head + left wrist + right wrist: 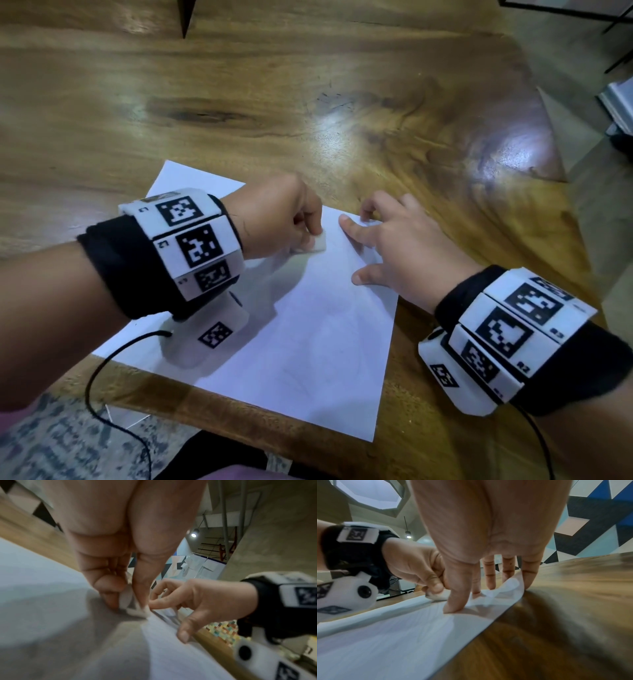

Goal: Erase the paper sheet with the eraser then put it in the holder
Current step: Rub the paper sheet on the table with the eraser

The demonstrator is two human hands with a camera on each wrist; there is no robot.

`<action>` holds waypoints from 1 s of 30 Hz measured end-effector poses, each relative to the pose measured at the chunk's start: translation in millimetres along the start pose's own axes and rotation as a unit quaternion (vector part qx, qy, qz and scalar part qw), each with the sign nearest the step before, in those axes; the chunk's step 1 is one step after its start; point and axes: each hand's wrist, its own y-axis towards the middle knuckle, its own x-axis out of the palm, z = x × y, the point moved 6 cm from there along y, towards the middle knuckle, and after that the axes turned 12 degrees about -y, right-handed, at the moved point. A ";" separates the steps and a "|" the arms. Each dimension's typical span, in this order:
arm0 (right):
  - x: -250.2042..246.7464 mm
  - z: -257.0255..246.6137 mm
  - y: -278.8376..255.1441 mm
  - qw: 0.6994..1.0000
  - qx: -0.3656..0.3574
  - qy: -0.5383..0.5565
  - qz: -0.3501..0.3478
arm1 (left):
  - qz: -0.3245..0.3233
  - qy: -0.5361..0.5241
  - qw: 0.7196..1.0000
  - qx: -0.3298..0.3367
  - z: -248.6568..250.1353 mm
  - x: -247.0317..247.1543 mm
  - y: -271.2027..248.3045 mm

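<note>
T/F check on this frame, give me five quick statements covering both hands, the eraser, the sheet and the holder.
1. The left hand pinches the eraser. True.
2. The eraser is lifted clear of the paper sheet. False: in the left wrist view its lower edge sits on the sheet.
3. The right hand presses the sheet with spread fingers. True: the fingertips rest near its far right corner.
4. The sheet lies entirely on the wooden table. False: its near left corner overhangs the table edge.
5. The holder stands beside the sheet. False: no holder shows in any view.
</note>
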 end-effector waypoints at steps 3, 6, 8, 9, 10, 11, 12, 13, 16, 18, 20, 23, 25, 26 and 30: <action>-0.2 0.0 0.4 1.000 0.001 -0.004 -0.006 | 0.028 0.008 1.000 0.010 2.3 -5.5 3.7; 0.1 -1.0 0.5 1.000 0.001 -0.008 -0.009 | 0.092 0.034 0.994 0.038 7.6 -14.6 8.9; -0.5 -2.0 0.6 1.000 -0.002 -0.009 -0.006 | 0.012 0.048 0.998 0.046 5.1 -3.2 4.1; -0.6 -2.2 0.7 1.000 -0.003 -0.012 -0.005 | -0.038 0.056 0.997 0.043 2.3 3.6 -0.3; -0.6 -2.1 0.6 1.000 -0.002 -0.015 -0.006 | -0.069 0.062 0.995 0.039 -0.4 7.3 -3.5; -0.4 -1.9 0.5 1.000 -0.001 -0.018 -0.008 | -0.072 0.065 0.995 0.037 -2.4 6.8 -3.6; -0.4 -2.1 0.8 1.000 0.000 -0.022 -0.010 | -0.049 0.060 0.996 0.039 -2.8 2.5 -1.0; -0.1 -2.2 0.9 1.000 0.000 -0.026 -0.012 | -0.008 0.054 0.997 0.046 -2.5 -4.2 3.6; 0.6 -3.1 1.8 0.999 0.000 -0.035 -0.011 | 0.078 0.052 0.992 0.089 1.9 -15.3 7.2; 0.7 -2.9 1.4 0.999 0.000 -0.032 -0.008 | 0.021 0.054 0.993 0.103 -3.5 -4.5 -3.5; 0.8 -2.7 0.4 1.000 -0.001 -0.027 -0.005 | -0.066 0.061 0.991 0.096 -12.0 9.9 -22.3; 0.7 -2.7 -0.5 1.000 -0.004 -0.030 -0.003 | -0.091 0.052 0.992 0.077 -20.0 12.5 -28.5; -0.2 -3.2 -0.2 0.999 -0.005 -0.033 -0.003 | 0.000 0.046 0.995 0.083 -14.6 -2.6 -14.0; -0.5 -3.2 0.0 0.999 -0.003 -0.032 -0.005 | 0.044 0.046 0.995 0.081 -11.1 -10.4 -7.2; -0.3 -3.5 -0.5 1.000 0.000 -0.030 -0.008 | 0.025 0.076 0.990 0.118 -9.3 -7.9 -9.9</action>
